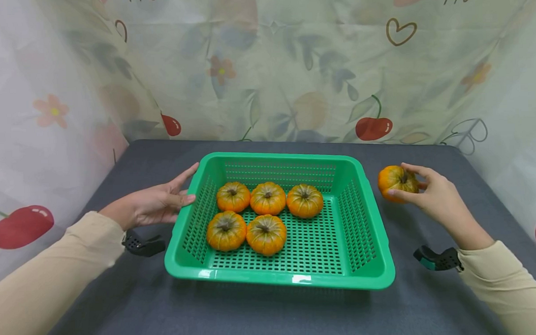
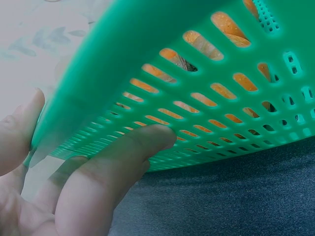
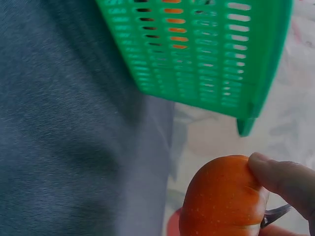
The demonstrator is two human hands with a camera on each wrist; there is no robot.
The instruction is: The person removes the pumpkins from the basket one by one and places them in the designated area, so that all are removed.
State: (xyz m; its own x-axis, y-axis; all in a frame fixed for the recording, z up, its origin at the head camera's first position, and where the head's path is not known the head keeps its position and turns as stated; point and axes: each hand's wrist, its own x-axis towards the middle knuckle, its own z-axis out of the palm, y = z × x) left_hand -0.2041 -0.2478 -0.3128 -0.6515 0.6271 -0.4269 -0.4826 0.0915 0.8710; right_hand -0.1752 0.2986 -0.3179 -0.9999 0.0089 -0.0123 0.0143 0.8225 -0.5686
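Observation:
My right hand (image 1: 437,193) grips an orange mini pumpkin (image 1: 390,180) between thumb and fingers, outside the basket's right rim. In the right wrist view the same pumpkin (image 3: 219,199) shows its smooth side, with its dark stem near my fingers. The green perforated plastic basket (image 1: 281,280) stands in the middle, and several mini pumpkins (image 1: 267,235) sit in its left and middle part. At its left side, my left hand (image 1: 158,203) touches the rim with fairly straight fingers. The left wrist view has one fingertip (image 2: 160,136) against the slotted wall, below the rim.
A dark grey cloth (image 1: 255,316) covers the table under the basket. Behind it and at both sides hang pale curtains (image 1: 274,88) printed with cherries, flowers and leaves. Black wrist devices (image 1: 437,259) are strapped at both sleeves.

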